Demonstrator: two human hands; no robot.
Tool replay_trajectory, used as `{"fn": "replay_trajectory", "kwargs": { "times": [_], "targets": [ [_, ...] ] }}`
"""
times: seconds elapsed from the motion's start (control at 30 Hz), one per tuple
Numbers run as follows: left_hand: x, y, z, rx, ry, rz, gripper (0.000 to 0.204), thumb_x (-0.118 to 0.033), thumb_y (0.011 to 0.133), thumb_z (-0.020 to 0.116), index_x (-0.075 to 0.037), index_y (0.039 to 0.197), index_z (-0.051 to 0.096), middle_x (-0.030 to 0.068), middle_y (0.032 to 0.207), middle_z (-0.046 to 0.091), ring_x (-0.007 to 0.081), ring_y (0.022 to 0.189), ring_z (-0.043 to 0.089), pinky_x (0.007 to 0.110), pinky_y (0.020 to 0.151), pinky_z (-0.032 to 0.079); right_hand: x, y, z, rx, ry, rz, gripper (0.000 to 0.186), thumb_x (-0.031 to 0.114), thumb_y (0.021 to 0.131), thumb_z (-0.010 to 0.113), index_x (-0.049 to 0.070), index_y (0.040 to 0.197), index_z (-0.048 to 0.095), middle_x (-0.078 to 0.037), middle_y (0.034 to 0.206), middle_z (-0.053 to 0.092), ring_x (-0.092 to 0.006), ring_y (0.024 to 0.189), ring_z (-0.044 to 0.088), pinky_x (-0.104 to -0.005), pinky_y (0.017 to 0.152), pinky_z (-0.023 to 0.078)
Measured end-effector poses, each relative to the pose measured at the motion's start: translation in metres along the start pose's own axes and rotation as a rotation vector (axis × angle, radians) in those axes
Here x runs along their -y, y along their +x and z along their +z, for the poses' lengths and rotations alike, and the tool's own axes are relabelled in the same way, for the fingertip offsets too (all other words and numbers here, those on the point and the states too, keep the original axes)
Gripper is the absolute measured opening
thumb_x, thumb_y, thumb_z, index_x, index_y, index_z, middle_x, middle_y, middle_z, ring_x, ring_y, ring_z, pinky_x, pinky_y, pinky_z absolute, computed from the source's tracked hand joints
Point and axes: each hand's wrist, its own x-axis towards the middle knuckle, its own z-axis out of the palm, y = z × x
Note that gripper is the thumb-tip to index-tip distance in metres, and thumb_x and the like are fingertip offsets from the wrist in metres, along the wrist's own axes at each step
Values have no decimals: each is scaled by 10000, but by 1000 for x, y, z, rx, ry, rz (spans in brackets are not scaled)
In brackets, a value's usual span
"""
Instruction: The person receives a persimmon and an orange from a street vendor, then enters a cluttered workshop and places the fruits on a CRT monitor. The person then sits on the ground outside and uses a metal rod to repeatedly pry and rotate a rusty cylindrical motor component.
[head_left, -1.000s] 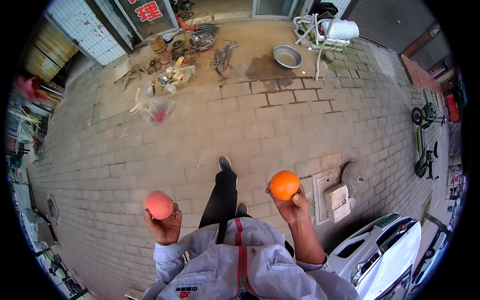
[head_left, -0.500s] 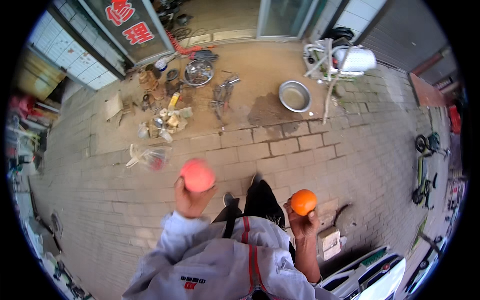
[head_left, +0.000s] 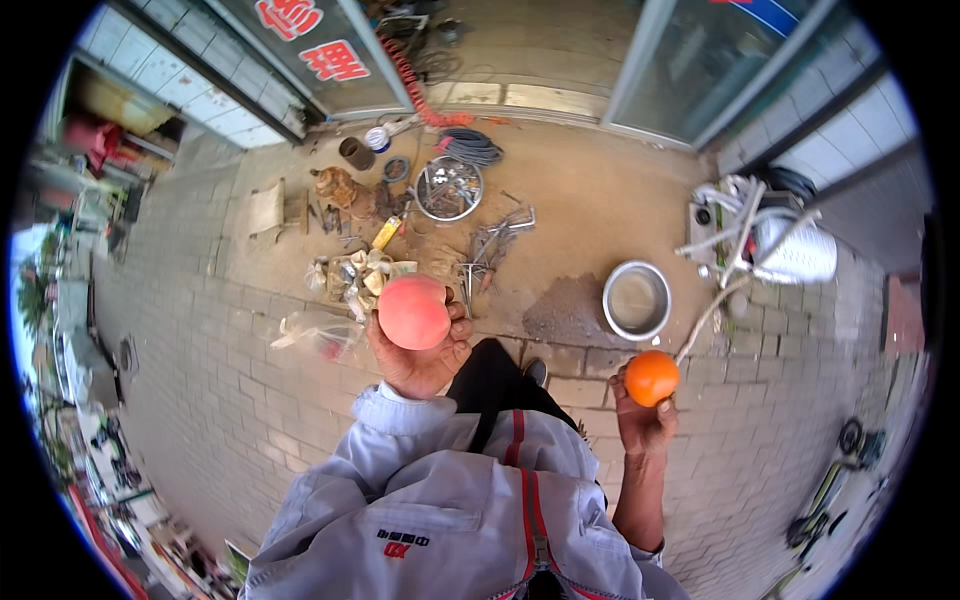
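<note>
My left hand (head_left: 420, 350) is closed round a pink, peach-like ball (head_left: 413, 312), held up at the middle of the view above my dark trousers. Lower and to the right, my right hand (head_left: 645, 418) grips a smaller, glossy orange fruit (head_left: 652, 378) with fingers behind it and thumb on its near side. On the ground beyond the pink ball lie a pile of pale scraps (head_left: 352, 270) and a plastic bag (head_left: 305, 335). A steel basin (head_left: 635, 299) with a little liquid stands just beyond the orange fruit.
A doorway (head_left: 515, 70) with glass panels is ahead. Before it sit a pan of metal parts (head_left: 448, 187), tools (head_left: 500, 245), a coiled hose (head_left: 470, 146) and a bucket (head_left: 357, 153). A white drum-like item (head_left: 795, 247) with pale sticks stands right, scooters (head_left: 825, 510) lower right.
The doorway and ground clutter have come nearer. My left hand has risen toward the middle with the pink ball; my right hand has shifted rightward, still holding the orange fruit.
</note>
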Motion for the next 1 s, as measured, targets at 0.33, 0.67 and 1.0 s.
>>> {"fn": "replay_trajectory", "kwargs": {
  "times": [0.33, 0.67, 1.0],
  "targets": [
    [-67, 243, 22, -164, 63, 189, 814, -644, 707, 661, -69, 1258, 491, 97, 1063, 547, 252, 926, 508, 369, 754, 472, 20, 290, 74, -2, 48, 149, 672, 216, 682, 804, 11, 1251, 510, -126, 1196, 583, -292, 1095, 575, -522, 956, 452],
    [-135, 475, 72, -154, 128, 111, 771, -622, 740, 643, -122, 1307, 485, 137, 1141, 590, 305, 966, 563, 416, 768, 506, 48, 531, 133, 10, 73, 192, 593, 220, 693, 791, 15, 1195, 551, -159, 1118, 616, -340, 1041, 597, -505, 949, 459],
    [-211, 734, 109, -350, 67, 367, 711, -575, 745, 654, -133, 1281, 499, 121, 1169, 608, 316, 936, 612, 422, 749, 541, 99, 859, 207, 190, 87, 247, 632, 184, 740, 762, -1, 1271, 474, -110, 1213, 569, -254, 1143, 548, -435, 1023, 411]
  ]
}}
